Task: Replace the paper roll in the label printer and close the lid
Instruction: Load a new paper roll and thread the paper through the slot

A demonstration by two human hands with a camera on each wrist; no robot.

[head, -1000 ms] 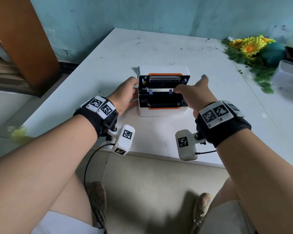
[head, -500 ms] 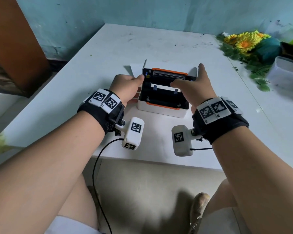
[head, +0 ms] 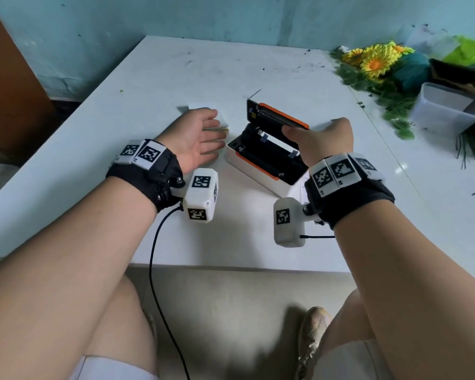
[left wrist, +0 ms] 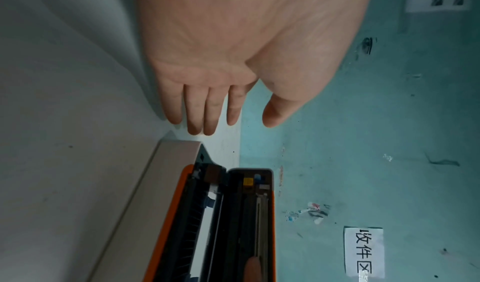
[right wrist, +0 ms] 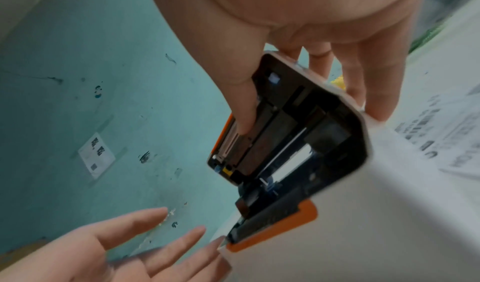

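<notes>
Head view, nearest first: two bare forearms reach over the front edge of the white counter [head: 258, 64], each wrist strapped with a black band carrying white marker blocks. The left hand [head: 195, 138] lies palm-up with its fingers straight and spread, holding nothing; its fingertips end just beside the left end of the label printer [head: 261, 176]. In the left wrist view the same hand [left wrist: 233, 60] shows flat fingers and a free thumb, apart from the printer's corner below them.

The printer sits turned at an angle on the counter, white with orange trim, its black paper bay exposed. The lid [head: 274, 116] stands raised at the far side. The right hand [head: 324, 141] has its grip closed on the lid's right end: in the right wrist view the thumb [right wrist: 244, 105] presses the lid's inner face while the other fingers [right wrist: 374, 93] wrap behind the outer shell. A strip of white shows inside the bay; whether it is a full roll cannot be told.

Beyond the left hand lies a small white paper [head: 203, 106] flat on the counter. Farther right sit yellow artificial flowers [head: 373, 60] with green leaves and a pale plastic tub [head: 444, 111], against the teal wall [head: 176, 20].
</notes>
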